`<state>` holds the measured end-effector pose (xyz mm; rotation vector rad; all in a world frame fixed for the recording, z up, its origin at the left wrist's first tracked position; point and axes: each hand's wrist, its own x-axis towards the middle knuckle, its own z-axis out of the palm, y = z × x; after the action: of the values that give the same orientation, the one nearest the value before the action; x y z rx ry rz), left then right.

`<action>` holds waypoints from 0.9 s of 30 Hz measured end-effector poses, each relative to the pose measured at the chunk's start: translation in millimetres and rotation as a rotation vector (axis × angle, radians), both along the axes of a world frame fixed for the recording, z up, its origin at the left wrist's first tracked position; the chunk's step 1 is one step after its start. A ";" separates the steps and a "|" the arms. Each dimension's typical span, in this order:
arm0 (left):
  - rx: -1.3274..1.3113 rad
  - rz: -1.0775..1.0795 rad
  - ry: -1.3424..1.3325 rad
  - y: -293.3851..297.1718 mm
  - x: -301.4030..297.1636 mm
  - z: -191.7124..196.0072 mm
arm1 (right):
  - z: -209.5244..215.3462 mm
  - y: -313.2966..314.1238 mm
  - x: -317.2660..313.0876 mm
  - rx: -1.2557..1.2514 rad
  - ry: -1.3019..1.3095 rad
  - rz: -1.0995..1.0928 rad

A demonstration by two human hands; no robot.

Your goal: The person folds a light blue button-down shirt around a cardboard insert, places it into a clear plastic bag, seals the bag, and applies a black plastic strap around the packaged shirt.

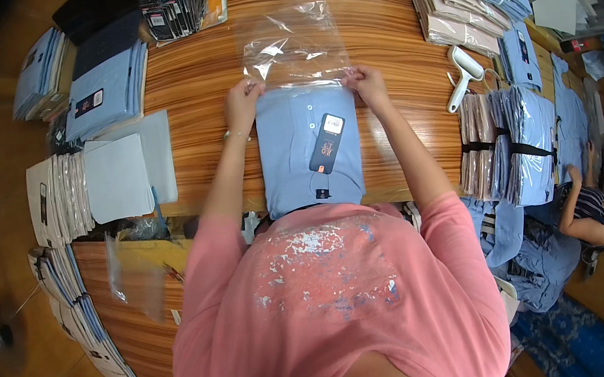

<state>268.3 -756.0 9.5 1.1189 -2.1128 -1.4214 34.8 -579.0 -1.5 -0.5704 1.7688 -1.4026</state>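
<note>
Lying folded, the pale blue shirt (286,152) shows white buttons (312,126).

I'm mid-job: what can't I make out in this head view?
- Head view: part of the folded blue shirt's near edge, covered by the pink top.
- Head view: finest print on the dark tag, too small.
- Head view: far end of the dark packets, cut off by the upper edge.
</note>
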 end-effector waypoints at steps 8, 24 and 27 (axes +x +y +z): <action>0.262 -0.118 0.102 -16.2 3.3 -19.9 | -23.1 -0.2 -28.4 0.084 -0.163 0.160; 0.535 -0.237 -0.060 -32.8 6.6 -0.9 | 3.0 -1.3 -38.0 0.299 -0.179 0.309; 0.571 -0.206 -0.127 -35.8 6.0 -2.1 | 1.5 9.1 -50.9 0.296 -0.350 0.437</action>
<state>274.3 -791.9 7.4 1.2332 -2.0027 -2.1976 -16.1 -569.9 0.0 -0.4797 1.4264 -0.8593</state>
